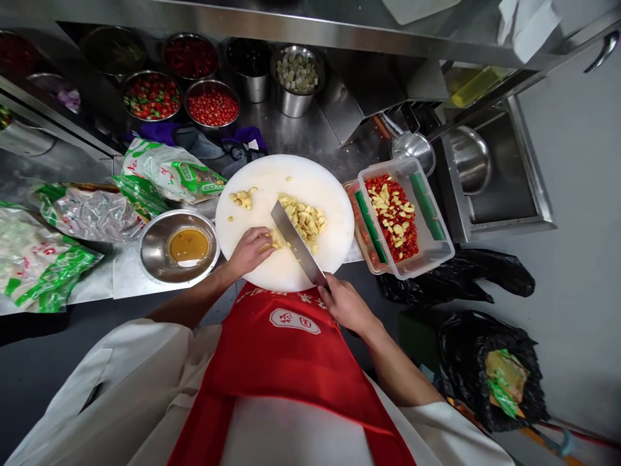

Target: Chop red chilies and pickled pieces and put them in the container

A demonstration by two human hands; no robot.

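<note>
Red apron [286,362] nearest us, just below round white cutting board [257,217]. Our right hand [348,304] grips cleaver [301,249] by handle, at board's lower right edge, blade slanting over board. Our left hand [251,251], fingers bent, holds pale piece [273,245] down on board's lower left. Sliced heap [311,223] on board, right of blade. Steel bowl [155,257] just left of board; plastic tub [439,252] right.

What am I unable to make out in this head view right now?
Head view:
- Pale food at the left hand: partly covered by that hand.
- Knife: most of its handle is hidden by the right hand.
- Far-left bag: cut off by the left edge.
- Black-filled pot: contents too dark to identify.
</note>
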